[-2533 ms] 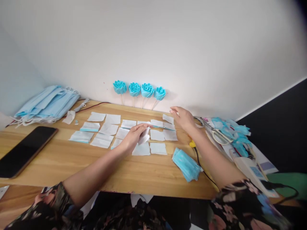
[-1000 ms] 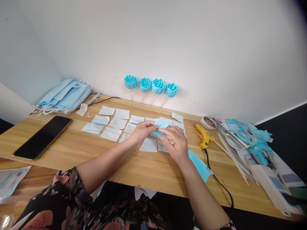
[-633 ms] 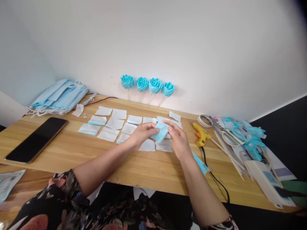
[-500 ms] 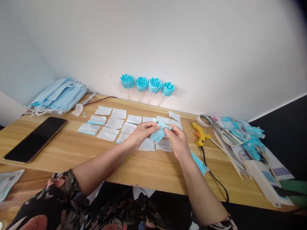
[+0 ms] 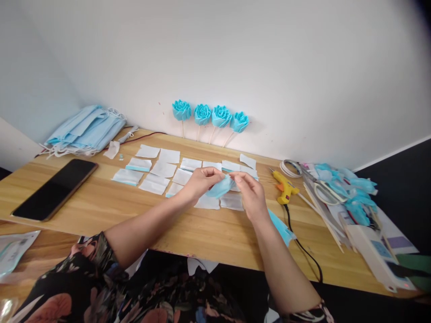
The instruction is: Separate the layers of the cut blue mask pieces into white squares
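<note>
Between my hands, over the table, is a small piece of light blue mask fabric (image 5: pixel 218 189). My left hand (image 5: pixel 203 180) pinches its upper edge between thumb and fingers. At the piece's upper right corner, the thumb and fingertips of my right hand (image 5: pixel 249 190) are closed on it. Beneath and around my hands lie white cut pieces (image 5: pixel 154 183) in rows, some with a blue edge showing. Another strip of blue fabric (image 5: pixel 281 228) lies beside my right forearm, which partly covers it.
Several blue fabric roses (image 5: pixel 221 116) on sticks lean against the wall. Stacked face masks (image 5: pixel 85 130) and a phone (image 5: pixel 55 189) are at left. At right are a yellow glue gun (image 5: pixel 284 186) with its cord, a tape roll (image 5: pixel 291 168), scissors (image 5: pixel 328 193) and a white power strip (image 5: pixel 373 255).
The blue piece has been folded or gathered at its top edge, and its lower part now hangs further left. My right fingers have shifted slightly. The camera view has tilted a little.
</note>
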The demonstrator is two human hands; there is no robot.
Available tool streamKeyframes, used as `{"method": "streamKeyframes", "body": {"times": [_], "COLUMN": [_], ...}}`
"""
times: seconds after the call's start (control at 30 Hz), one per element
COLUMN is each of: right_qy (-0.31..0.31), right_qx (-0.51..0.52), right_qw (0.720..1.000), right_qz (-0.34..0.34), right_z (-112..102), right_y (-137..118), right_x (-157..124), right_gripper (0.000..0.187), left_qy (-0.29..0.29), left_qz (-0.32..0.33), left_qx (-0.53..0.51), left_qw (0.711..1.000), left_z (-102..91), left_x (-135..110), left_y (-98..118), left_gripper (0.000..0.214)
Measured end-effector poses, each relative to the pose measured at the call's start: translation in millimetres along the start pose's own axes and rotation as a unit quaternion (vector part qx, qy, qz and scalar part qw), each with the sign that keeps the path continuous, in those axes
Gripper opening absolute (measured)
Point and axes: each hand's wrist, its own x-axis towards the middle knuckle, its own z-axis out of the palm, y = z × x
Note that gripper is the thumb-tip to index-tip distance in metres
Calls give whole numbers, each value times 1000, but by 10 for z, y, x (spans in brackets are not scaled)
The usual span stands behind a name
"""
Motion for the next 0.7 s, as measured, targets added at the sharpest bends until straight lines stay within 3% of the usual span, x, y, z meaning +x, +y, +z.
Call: {"method": "streamKeyframes", "body": {"times": [0.27, 0.7], "right_qy": [28, -14], "right_qx": [-93, -58], "right_qw": [991, 994], "right_qz": [-89, -87], "right_z": [14, 17], "right_y": [-8, 2], "right_x": [-23, -20], "right_gripper": [12, 14], "left_qy": [-11, -26], "left_qz": [-14, -27], "left_qx": [38, -3], "left_qw": [999, 999], "left_z": [21, 12], "left_x": [-14, -11], "left_y": [-16, -15], "left_gripper": [21, 21]}}
